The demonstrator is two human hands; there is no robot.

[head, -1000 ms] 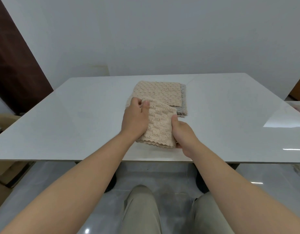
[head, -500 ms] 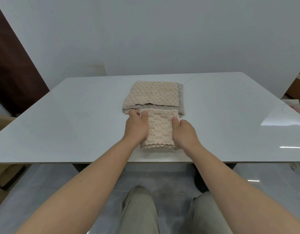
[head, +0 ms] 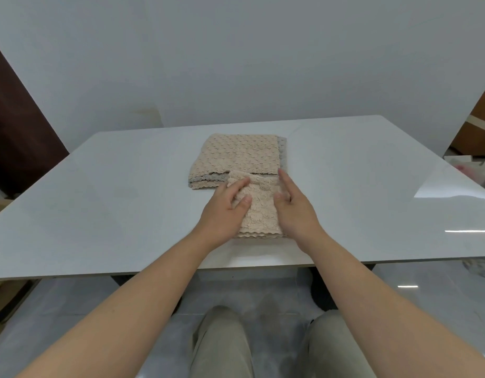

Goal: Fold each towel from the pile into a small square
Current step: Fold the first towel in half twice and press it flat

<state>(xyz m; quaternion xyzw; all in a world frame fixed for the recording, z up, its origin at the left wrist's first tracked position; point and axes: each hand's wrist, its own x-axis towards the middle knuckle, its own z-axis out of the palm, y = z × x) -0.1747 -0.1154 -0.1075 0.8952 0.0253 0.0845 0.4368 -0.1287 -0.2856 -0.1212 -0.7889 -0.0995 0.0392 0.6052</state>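
A small folded beige towel [head: 263, 214] with a scalloped edge lies flat near the front edge of the white table [head: 113, 200]. My left hand [head: 225, 211] rests on its left side, fingers spread across the cloth. My right hand [head: 293, 205] lies on its right side with the fingers loosely apart. Just behind it sits the pile of towels [head: 241, 156], a beige one on top and a grey one showing underneath at the right and front edges. The small towel's far edge touches the pile's front edge.
A white wall rises behind the table. A dark wooden panel [head: 15, 132] stands at the left. Boxes and a pink-and-white object [head: 473, 165] sit at the far right. My knees [head: 222, 345] show below the table's front edge.
The folded towel was held up off the table between both hands, then came down flat. My fingers have since opened and now press on top of it.
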